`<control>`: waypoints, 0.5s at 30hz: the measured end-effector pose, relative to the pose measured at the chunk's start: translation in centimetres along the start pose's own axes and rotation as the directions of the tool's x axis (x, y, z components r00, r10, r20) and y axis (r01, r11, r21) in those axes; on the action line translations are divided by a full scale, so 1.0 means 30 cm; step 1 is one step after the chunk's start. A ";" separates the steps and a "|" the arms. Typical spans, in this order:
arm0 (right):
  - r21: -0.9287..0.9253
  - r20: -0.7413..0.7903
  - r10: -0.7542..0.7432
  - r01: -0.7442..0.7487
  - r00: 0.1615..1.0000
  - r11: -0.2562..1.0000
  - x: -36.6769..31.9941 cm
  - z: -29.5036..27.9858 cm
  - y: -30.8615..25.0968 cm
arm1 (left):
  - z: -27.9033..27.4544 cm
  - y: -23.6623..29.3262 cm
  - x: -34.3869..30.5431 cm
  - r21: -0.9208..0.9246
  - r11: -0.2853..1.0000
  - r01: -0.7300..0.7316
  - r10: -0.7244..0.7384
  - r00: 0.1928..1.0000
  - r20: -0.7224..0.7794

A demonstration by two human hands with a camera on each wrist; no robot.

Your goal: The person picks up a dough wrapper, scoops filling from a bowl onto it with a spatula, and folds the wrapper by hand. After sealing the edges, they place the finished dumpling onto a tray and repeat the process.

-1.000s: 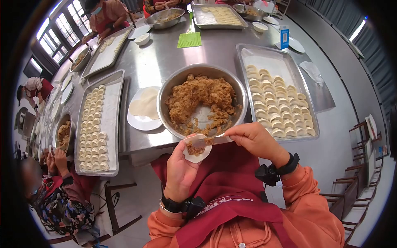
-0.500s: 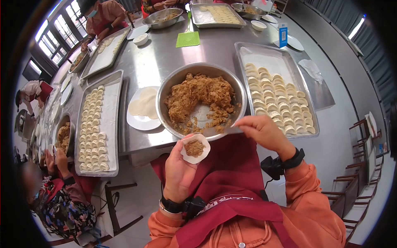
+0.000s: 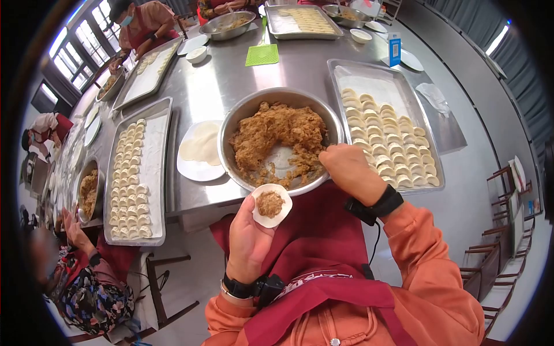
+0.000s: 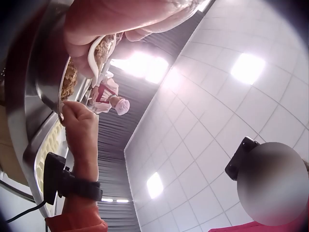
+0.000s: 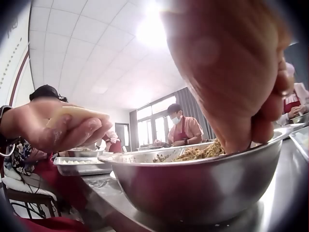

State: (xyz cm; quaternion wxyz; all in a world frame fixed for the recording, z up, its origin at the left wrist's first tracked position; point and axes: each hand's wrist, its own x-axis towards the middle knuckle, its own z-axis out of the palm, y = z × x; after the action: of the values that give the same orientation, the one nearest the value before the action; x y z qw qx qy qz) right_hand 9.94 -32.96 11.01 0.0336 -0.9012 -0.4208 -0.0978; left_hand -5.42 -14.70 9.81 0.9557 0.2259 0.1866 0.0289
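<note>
Honestly, keep the wrapper [image 3: 283, 218] level in the left hand's [image 3: 248, 243] grip, just beside the bowl [image 3: 227, 144], dab centred, edges clean. With the right hand [image 3: 353, 173] pinched at the filling [image 3: 277, 127], tool hidden from view, take small, even scoops.

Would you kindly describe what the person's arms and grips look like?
Orange sleeves end above black wrist straps; each carries a black camera, and the right one trails a black cable. A pale bangle circles the left wrist. The left grip and right grip are gloveless.
</note>
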 end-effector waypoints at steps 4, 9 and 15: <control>0.159 -0.077 0.053 -0.041 0.996 0.986 -0.065 -0.056 -0.010 | 0.003 0.004 0.001 0.006 1.000 -0.002 0.002 1.000 0.024; 0.334 -0.343 0.072 0.051 0.936 0.941 -0.137 -0.097 -0.081 | 0.015 -0.005 0.001 0.063 0.998 0.022 -0.025 0.999 0.047; 0.405 -0.461 -0.123 0.332 0.879 0.852 -0.131 -0.068 -0.208 | 0.022 -0.024 -0.005 0.014 0.997 0.080 -0.081 0.994 0.074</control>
State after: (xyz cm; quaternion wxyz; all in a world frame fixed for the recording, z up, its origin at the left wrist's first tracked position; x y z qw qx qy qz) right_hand 2.40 -32.20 12.08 0.3291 -0.7654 -0.5207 -0.1863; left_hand -5.35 -15.64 10.08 0.9611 0.2244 0.1597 -0.0191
